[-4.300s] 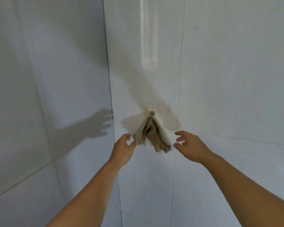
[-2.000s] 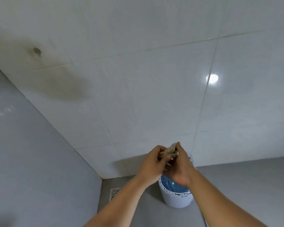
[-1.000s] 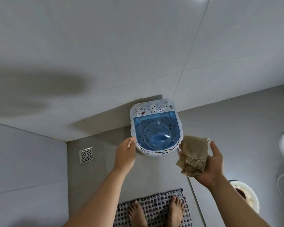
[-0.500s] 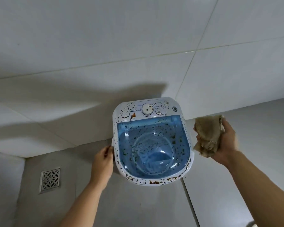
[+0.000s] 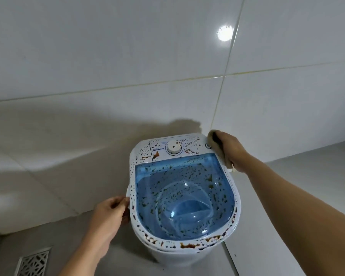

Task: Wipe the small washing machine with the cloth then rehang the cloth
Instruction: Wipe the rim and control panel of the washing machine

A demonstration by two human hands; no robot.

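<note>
Brown-spattered, the small washing machine point(image 5: 184, 194) stands between my hands. My right hand point(image 5: 229, 151) presses the cloth point(image 5: 219, 149) on its back corner; my left hand point(image 5: 110, 218) grips its side rim.

- You have one small washing machine point(image 5: 184, 196), with one blue lid point(image 5: 179, 196) and one dial point(image 5: 174, 147)
- You hold one cloth point(image 5: 220, 151)
- Your two hands show: left hand point(image 5: 110, 218), right hand point(image 5: 230, 150)
- One floor drain point(image 5: 33, 262) sits beside you
</note>
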